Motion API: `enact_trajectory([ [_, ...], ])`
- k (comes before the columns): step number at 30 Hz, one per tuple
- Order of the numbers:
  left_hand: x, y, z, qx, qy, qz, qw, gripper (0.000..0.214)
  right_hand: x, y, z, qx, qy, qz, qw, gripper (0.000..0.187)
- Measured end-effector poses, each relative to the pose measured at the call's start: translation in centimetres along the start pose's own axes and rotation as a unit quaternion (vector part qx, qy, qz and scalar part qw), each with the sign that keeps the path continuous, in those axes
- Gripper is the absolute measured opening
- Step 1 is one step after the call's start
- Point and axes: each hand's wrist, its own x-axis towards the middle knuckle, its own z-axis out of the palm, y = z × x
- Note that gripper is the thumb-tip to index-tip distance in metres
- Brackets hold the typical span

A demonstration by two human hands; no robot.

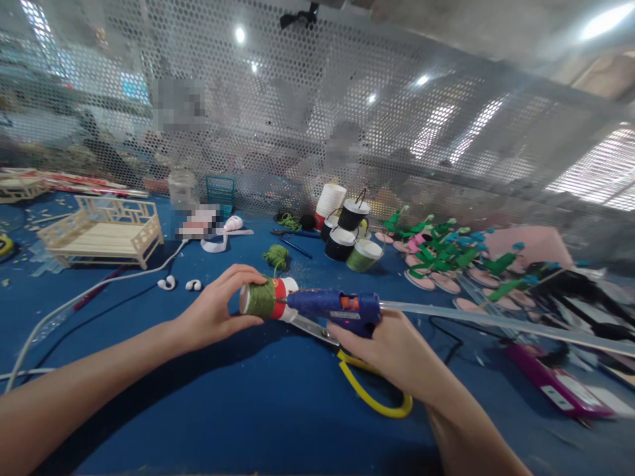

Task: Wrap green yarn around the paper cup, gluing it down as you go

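My left hand [218, 309] grips a paper cup [289, 288] lying on its side, its fingers round the end wrapped in green yarn. The cup's uncovered part is red and white. In my right hand [387, 344] is a blue glue gun [317, 303], its nozzle at the edge of the wrapped yarn. A long clear glue stick [446, 309] sticks out of its back. Scissors with yellow handles [370, 390] lie on the table beneath the gun, partly hidden by my right hand. A strand runs from the cup to a ball of green yarn [276, 256] just behind it.
Yarn-wrapped cups [341, 243] and a stack of paper cups [331, 198] stand at the back. Artificial flowers on pink bases [446, 258] crowd the right, near a purple power strip [555, 380]. Leftward are a small wooden bed [104, 235], a white cable [114, 279] and earbuds [167, 283].
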Motion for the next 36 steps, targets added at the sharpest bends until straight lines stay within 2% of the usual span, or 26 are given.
enact_trajectory([
  [6,-0.09,0.07,0.04,0.006,0.005,0.012,1.0,0.04,-0.01,-0.1,0.12,0.019,-0.001,0.022,1.0,0.02],
  [20,-0.35,0.49,0.05,0.06,-0.029,0.1,0.993,0.036,0.72,0.09,0.42,0.077,0.0,0.062,0.995,0.022],
  [25,-0.18,0.81,-0.09,0.081,-0.033,0.125,0.988,0.03,0.82,0.16,0.5,0.063,0.005,0.066,0.996,0.023],
  [31,-0.2,0.5,0.02,0.067,-0.024,0.109,0.991,0.034,0.7,0.06,0.34,0.053,0.001,0.062,0.997,0.022],
  [36,-0.22,0.17,0.0,0.047,-0.009,0.063,0.997,0.037,0.45,0.15,0.21,0.044,0.007,0.033,0.998,0.019],
])
